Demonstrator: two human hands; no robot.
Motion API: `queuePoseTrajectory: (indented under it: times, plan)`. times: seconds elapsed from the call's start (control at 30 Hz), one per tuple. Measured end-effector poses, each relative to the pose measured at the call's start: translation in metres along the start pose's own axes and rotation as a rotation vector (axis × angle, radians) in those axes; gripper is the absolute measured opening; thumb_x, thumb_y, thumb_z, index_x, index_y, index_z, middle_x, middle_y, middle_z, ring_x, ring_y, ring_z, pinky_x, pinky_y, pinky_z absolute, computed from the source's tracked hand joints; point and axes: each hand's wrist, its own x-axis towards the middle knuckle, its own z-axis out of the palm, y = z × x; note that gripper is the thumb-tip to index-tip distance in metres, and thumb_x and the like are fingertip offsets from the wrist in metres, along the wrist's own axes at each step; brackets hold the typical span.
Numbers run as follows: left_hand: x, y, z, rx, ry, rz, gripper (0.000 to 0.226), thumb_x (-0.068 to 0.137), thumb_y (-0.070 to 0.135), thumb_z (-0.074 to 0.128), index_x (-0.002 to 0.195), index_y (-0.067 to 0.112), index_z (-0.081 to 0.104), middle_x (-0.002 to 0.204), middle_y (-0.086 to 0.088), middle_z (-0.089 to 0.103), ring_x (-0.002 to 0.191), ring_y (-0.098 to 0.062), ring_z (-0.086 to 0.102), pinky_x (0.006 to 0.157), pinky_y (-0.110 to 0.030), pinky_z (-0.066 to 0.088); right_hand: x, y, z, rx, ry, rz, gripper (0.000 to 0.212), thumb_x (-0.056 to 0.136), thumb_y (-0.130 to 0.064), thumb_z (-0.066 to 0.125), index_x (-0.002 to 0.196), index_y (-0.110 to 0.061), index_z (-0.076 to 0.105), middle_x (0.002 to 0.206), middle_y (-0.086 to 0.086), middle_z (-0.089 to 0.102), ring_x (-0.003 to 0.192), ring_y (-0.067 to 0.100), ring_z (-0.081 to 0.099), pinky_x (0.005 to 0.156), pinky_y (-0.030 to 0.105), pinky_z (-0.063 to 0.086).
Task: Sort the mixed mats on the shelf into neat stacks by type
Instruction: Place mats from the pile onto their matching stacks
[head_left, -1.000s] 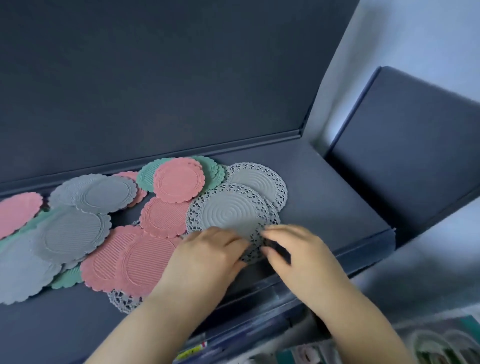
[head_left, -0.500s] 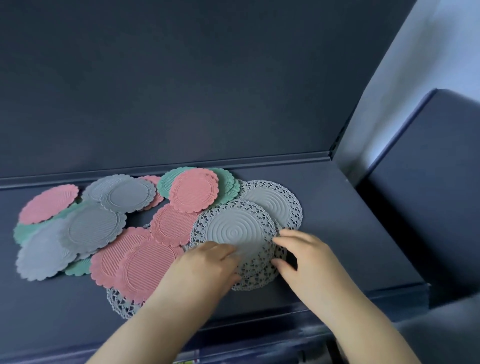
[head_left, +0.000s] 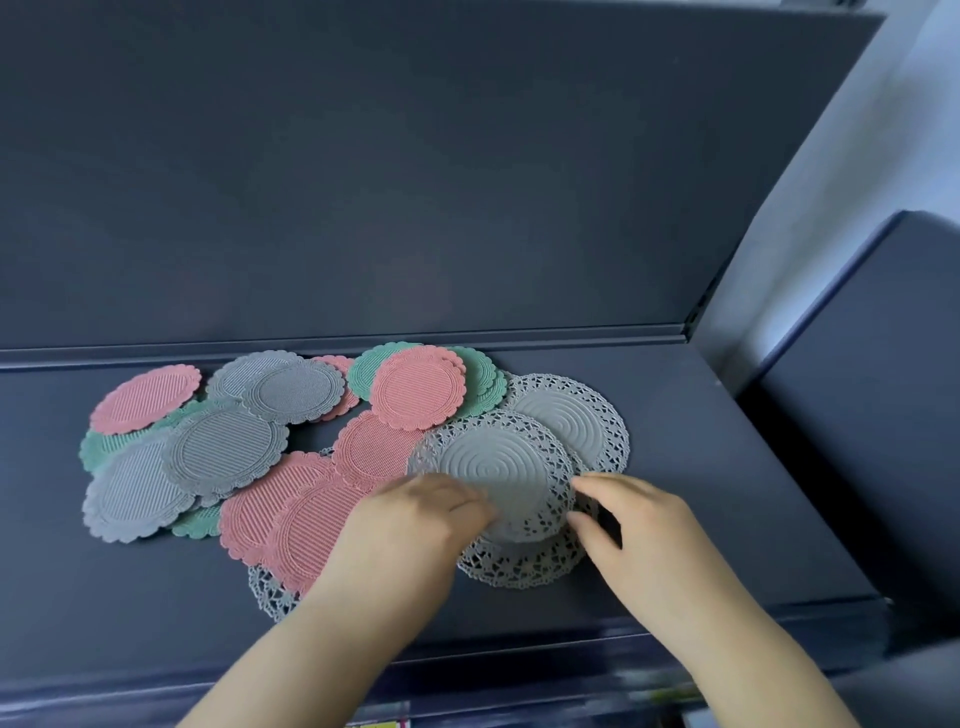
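- The grey round lace-edged mat (head_left: 493, 467) is lying on top of the pile at the right of the dark blue shelf (head_left: 727, 493), barely shifting since earlier.
- The left hand (head_left: 410, 525) is still pressing relaxed fingers on its near edge.
- The right hand (head_left: 639, 525) is keeping thumb and forefinger spread at its rim.

My left hand (head_left: 410, 525) is resting on the 7 o'clock edge of the top doily mat (head_left: 493, 467), and my right hand (head_left: 644, 525) is touching its 4 o'clock edge. That mat is lying on a second doily mat (head_left: 519, 569), showing at 6 o'clock, and overlapping a third doily mat (head_left: 576, 415) at 1 o'clock. Scalloped mats (head_left: 223, 452) are spreading from 8 to 11 o'clock across the shelf (head_left: 701, 467), reaching toward the back panel (head_left: 415, 182) at 12. A fourth doily mat (head_left: 267, 592) is poking out under them at 8 o'clock.
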Motion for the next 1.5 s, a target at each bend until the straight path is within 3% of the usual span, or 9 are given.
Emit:
queuePoseTrajectory:
  times: [0.3, 0.5, 0.77, 0.93, 1.07, 1.17, 1.23, 1.33, 1.5]
  plan:
    - [-0.020, -0.027, -0.081, 0.089, 0.375, -0.476, 0.027, 0.076, 0.001, 0.058, 0.097, 0.009, 0.072, 0.074, -0.003, 0.069, 0.050, -0.016, 0.051, 0.047, -0.011, 0.036, 0.046, -0.043, 0.000, 0.013, 0.076, -0.139, 0.031, 0.091, -0.024, 0.054, 0.120, -0.018, 0.060, 0.119, -0.001, 0.061, 0.110, 0.017, 0.055, 0.093, 0.027, 0.042]
    - [-0.058, -0.046, -0.096, 0.166, 0.476, -0.630, 0.029, 0.079, 0.004, 0.056, 0.101, 0.010, 0.073, 0.073, -0.007, 0.070, 0.051, -0.022, 0.055, 0.056, -0.022, 0.040, 0.099, -0.085, 0.036, -0.182, -0.062, -0.286, 0.019, 0.091, -0.020, 0.048, 0.100, -0.010, 0.062, 0.104, 0.007, 0.062, 0.096, 0.029, 0.057, 0.076, 0.033, 0.047]
    - [-0.081, -0.053, -0.100, 0.237, 0.469, -0.639, 0.024, 0.079, 0.007, 0.058, 0.096, 0.009, 0.074, 0.065, -0.004, 0.068, 0.046, -0.025, 0.058, 0.049, -0.017, 0.031, 0.120, -0.101, 0.060, -0.466, -0.205, -0.295, 0.028, 0.087, -0.002, 0.043, 0.110, -0.011, 0.057, 0.104, 0.010, 0.061, 0.088, 0.029, 0.057, 0.065, 0.031, 0.039]
    - [-0.082, -0.056, -0.099, 0.228, 0.477, -0.614, 0.024, 0.077, 0.006, 0.060, 0.095, 0.008, 0.074, 0.062, -0.004, 0.067, 0.041, -0.025, 0.053, 0.050, -0.021, 0.039, 0.123, -0.102, 0.059, -0.453, -0.216, -0.331, 0.041, 0.092, -0.044, 0.046, 0.108, -0.008, 0.057, 0.111, 0.006, 0.055, 0.107, 0.026, 0.049, 0.080, 0.034, 0.043]
    - [-0.080, -0.059, -0.095, 0.224, 0.478, -0.569, 0.025, 0.081, 0.010, 0.054, 0.096, 0.008, 0.074, 0.057, -0.003, 0.062, 0.039, -0.024, 0.046, 0.047, -0.022, 0.039, 0.124, -0.108, 0.062, -0.501, -0.182, -0.346, 0.026, 0.096, -0.023, 0.041, 0.114, -0.008, 0.053, 0.112, 0.007, 0.056, 0.110, 0.026, 0.047, 0.076, 0.034, 0.041]
    - [-0.076, -0.059, -0.090, 0.177, 0.456, -0.523, 0.034, 0.083, 0.018, 0.045, 0.098, 0.010, 0.074, 0.061, -0.002, 0.064, 0.041, -0.024, 0.049, 0.047, -0.023, 0.042, 0.117, -0.111, 0.055, -0.513, -0.051, -0.351, 0.025, 0.086, -0.003, 0.044, 0.107, -0.008, 0.055, 0.106, 0.008, 0.062, 0.101, 0.027, 0.056, 0.062, 0.031, 0.033]
    - [-0.073, -0.056, -0.086, 0.159, 0.431, -0.472, 0.034, 0.083, 0.018, 0.045, 0.097, 0.010, 0.074, 0.067, -0.001, 0.068, 0.043, -0.022, 0.054, 0.048, -0.021, 0.042, 0.108, -0.107, 0.047, -0.493, 0.070, -0.346, 0.012, 0.071, -0.008, 0.064, 0.083, -0.009, 0.061, 0.080, 0.007, 0.067, 0.078, 0.025, 0.063, 0.052, 0.027, 0.027]
    - [-0.068, -0.052, -0.082, 0.157, 0.388, -0.392, 0.032, 0.082, 0.017, 0.046, 0.095, 0.011, 0.075, 0.075, 0.003, 0.072, 0.049, -0.017, 0.061, 0.049, -0.018, 0.043, 0.088, -0.092, 0.036, -0.504, 0.164, -0.285, 0.031, 0.043, -0.011, 0.081, 0.058, -0.014, 0.054, 0.047, -0.002, 0.054, 0.044, 0.020, 0.053, 0.041, 0.019, 0.017]
    - [-0.064, -0.047, -0.067, 0.175, 0.225, -0.369, 0.029, 0.074, 0.013, 0.056, 0.096, 0.017, 0.075, 0.073, 0.007, 0.071, 0.046, -0.017, 0.061, 0.036, -0.022, 0.044, 0.049, -0.061, 0.025, -0.358, 0.118, -0.080, 0.004, 0.080, -0.012, 0.060, 0.082, -0.012, 0.057, 0.063, 0.002, 0.058, 0.052, 0.020, 0.045, 0.041, 0.027, 0.025]
